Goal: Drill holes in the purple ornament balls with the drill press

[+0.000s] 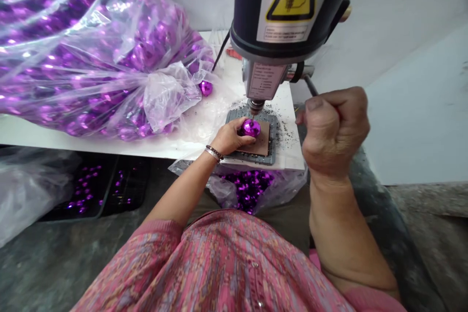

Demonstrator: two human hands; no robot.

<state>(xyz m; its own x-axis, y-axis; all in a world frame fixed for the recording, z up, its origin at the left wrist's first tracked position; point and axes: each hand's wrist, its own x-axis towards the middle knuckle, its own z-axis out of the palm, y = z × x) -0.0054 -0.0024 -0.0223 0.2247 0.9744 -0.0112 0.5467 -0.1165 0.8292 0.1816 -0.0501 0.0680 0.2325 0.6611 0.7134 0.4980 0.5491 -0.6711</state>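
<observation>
My left hand (231,137) grips a shiny purple mirror ball (251,128), thumb and fingers around its left side. The ball rests over a brown board (261,144) on the grey base plate (272,151) of a drill press (266,75). Right above the ball is the chuck (256,107), its thin bit reaching down to the ball's top; whether it has entered the ball I cannot tell. My right hand (334,129) is closed around the drill press's feed lever (310,85), whose lower end is hidden in the fist.
A large clear bag (91,58) full of purple mirror balls fills the table's left side. One loose ball (205,88) lies by its mouth. Dark shavings (287,131) litter the white table (197,126). Below its front edge hangs an open bag of purple balls (250,187). Black crates (104,204) stand lower left.
</observation>
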